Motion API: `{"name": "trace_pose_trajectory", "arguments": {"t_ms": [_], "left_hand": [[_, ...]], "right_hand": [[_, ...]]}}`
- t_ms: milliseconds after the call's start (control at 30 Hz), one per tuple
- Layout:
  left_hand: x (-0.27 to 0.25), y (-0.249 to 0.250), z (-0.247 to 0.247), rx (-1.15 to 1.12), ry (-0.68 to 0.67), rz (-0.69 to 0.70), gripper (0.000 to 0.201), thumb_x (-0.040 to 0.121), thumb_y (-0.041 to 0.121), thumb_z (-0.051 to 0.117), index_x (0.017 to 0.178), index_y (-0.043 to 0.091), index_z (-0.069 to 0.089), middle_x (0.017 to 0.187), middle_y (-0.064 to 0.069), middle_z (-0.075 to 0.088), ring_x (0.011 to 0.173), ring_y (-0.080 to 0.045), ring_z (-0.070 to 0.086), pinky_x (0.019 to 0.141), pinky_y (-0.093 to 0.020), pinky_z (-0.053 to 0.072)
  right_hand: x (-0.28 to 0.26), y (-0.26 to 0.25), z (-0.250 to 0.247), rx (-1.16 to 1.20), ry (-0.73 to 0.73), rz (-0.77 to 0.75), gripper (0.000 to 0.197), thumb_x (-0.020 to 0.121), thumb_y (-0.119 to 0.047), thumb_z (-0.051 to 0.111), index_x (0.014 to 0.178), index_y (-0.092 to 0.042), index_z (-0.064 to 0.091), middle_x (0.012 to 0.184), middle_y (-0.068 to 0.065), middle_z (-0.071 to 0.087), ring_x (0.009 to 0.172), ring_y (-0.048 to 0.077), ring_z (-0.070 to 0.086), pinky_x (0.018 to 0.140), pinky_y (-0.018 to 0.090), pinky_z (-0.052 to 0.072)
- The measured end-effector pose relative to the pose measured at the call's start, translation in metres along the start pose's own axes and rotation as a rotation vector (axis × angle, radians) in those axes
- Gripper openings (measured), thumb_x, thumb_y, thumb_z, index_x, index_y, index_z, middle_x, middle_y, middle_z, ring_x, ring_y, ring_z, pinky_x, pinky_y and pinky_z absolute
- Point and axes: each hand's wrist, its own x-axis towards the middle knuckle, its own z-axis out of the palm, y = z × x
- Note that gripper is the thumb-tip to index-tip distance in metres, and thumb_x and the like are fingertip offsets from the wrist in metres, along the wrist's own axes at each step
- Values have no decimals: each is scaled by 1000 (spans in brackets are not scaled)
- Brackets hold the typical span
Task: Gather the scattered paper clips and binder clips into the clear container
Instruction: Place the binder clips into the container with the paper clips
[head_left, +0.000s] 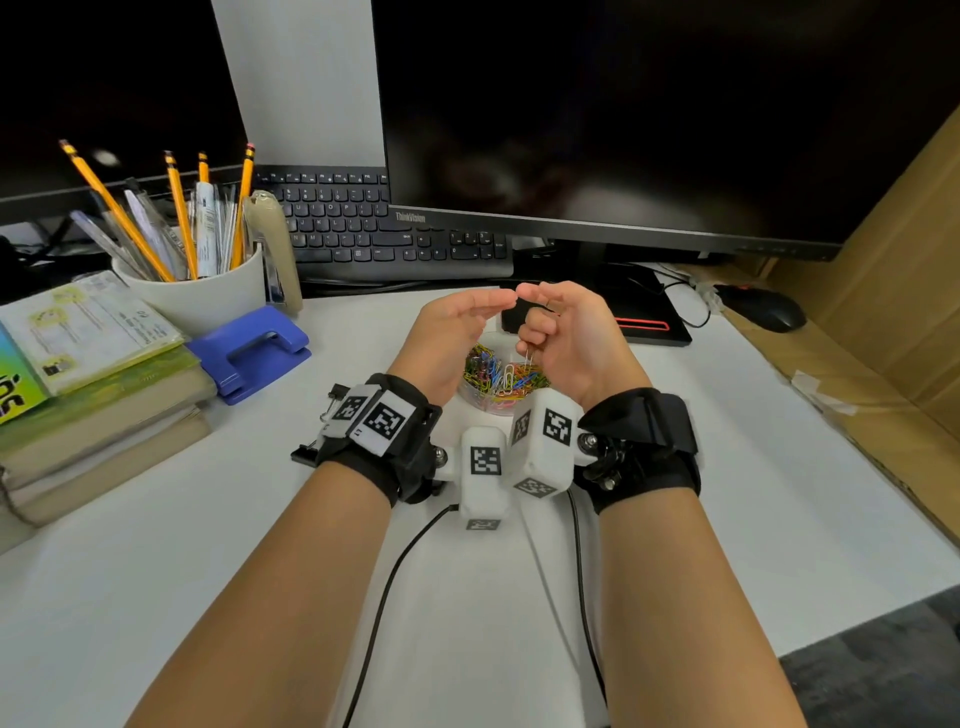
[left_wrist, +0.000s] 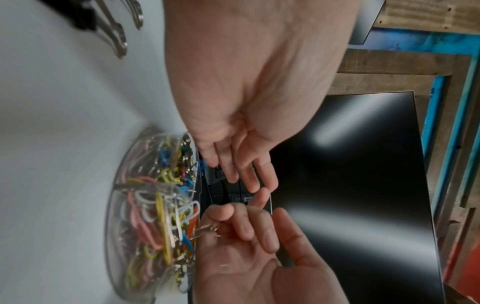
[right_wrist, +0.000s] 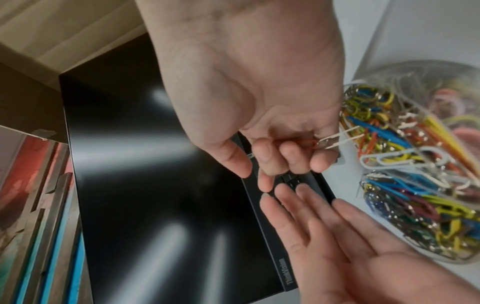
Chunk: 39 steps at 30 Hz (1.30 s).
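Note:
A clear round container full of coloured paper clips stands on the white desk, directly under both hands. My right hand hovers over it with fingers curled, pinching a few silver paper clips that hang down toward the pile; the same clips show in the right wrist view. My left hand is beside it, fingers straight, palm empty, fingertips almost meeting the right hand's. Black binder clips lie on the desk by my left wrist, partly hidden by the strap, and the binder clips also appear in the left wrist view.
A white cup of pencils, a blue hole punch and stacked books fill the left. A keyboard and monitor stand behind; a mouse and cardboard lie right. Camera cables trail toward me.

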Motion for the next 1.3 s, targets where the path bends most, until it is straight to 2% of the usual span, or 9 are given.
{"name": "trace_pose_trajectory", "arguments": {"t_ms": [133,267,433,567,667,833,1033,1133,1300], "left_hand": [[-1,3,-3,41,72,-28,54,82,-19,31,118,4,63,129,-10,60,121,-11,51,102,-23,33],[-1,3,-4,161,76,-99,54,83,-18,36,124,5,61,136,-11,54,120,-8,46,98,-21,33],[-2,-1,-3,277,-28,-154,50,82,-13,49,127,6,60,130,-16,59,120,-23,54,109,-37,40],[-2,-2,-2,404,-127,-174,51,79,-10,56,126,9,60,123,-16,63,116,-27,58,104,-40,45],[-1,-3,-2,432,-130,-175,51,81,-13,53,126,9,60,127,-16,61,111,-22,57,92,-28,45],[0,-2,-4,492,-138,-193,50,87,-13,51,132,7,54,148,-5,41,136,-19,40,97,-19,35],[2,-3,-6,512,-142,-235,56,84,-6,59,137,11,49,141,-9,49,130,-23,47,107,-30,40],[0,-2,-6,503,-151,-251,57,83,-2,62,137,13,50,136,-11,53,126,-25,50,109,-38,41],[0,-3,-7,523,-170,-251,61,81,2,68,137,14,48,137,-9,51,125,-23,50,108,-36,42]], "right_hand": [[-3,-3,0,-6,1,0,22,89,-17,44,105,-4,54,56,0,35,56,15,36,63,29,38],[-5,-3,-1,-57,-38,15,27,93,-20,38,105,-5,57,56,3,45,58,19,47,71,32,46],[-5,-6,-7,-77,-77,-3,35,96,-16,30,108,-6,61,69,9,61,72,24,60,90,36,48],[-6,-5,-6,-150,-89,17,37,97,-11,27,107,-9,62,76,10,70,85,25,68,101,36,45],[-5,-6,-7,-192,-49,-13,36,95,-3,28,106,-10,62,83,10,71,91,25,68,99,35,48],[-6,-14,-24,-506,22,-62,23,85,2,59,98,-15,67,97,4,70,92,15,65,91,32,48],[-6,-8,-22,-757,-81,40,42,70,12,71,94,-23,68,135,1,52,124,14,46,101,31,41],[-6,-6,-21,-698,-150,86,46,72,19,65,100,-17,64,128,6,58,128,17,47,108,40,42],[-5,-5,-25,-562,-77,86,47,78,17,61,117,-9,58,129,9,57,124,20,50,102,39,47]]}}
